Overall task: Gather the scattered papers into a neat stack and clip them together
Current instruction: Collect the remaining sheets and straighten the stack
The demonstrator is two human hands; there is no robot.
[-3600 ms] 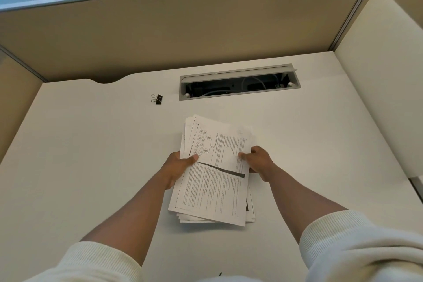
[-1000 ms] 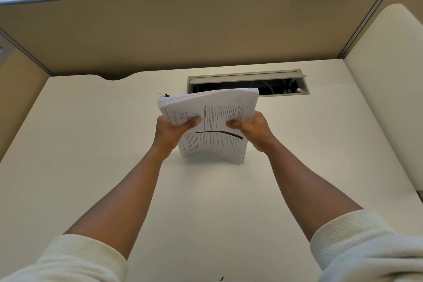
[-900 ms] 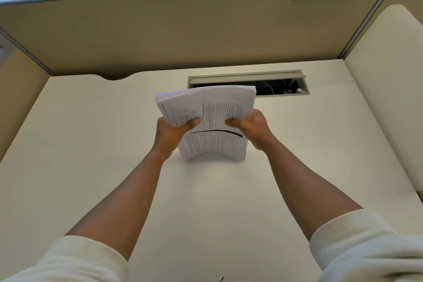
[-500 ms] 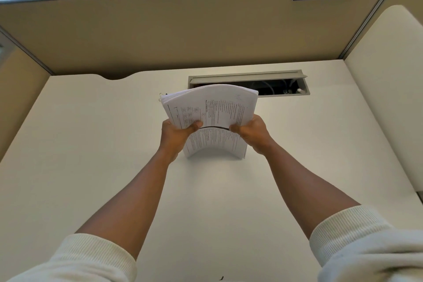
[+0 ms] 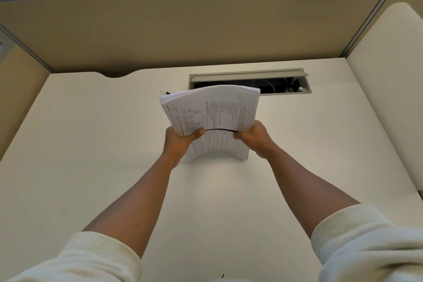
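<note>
Both hands supply the grip: the left hand (image 5: 180, 142) and the right hand (image 5: 254, 136) pinch opposite side edges of the papers (image 5: 212, 117), thumbs on the printed face. Beneath them, the counter (image 5: 91, 144) takes the stack's bottom edge, so the sheets stand upright and bowed, seemingly to let loose edges level out. Behind lies the cable tray (image 5: 249, 80), unrelated to the job. Smallest, the binder clip (image 5: 166, 93) peeks out at the stack's upper left corner, unused, near enough for clipping next.
</note>
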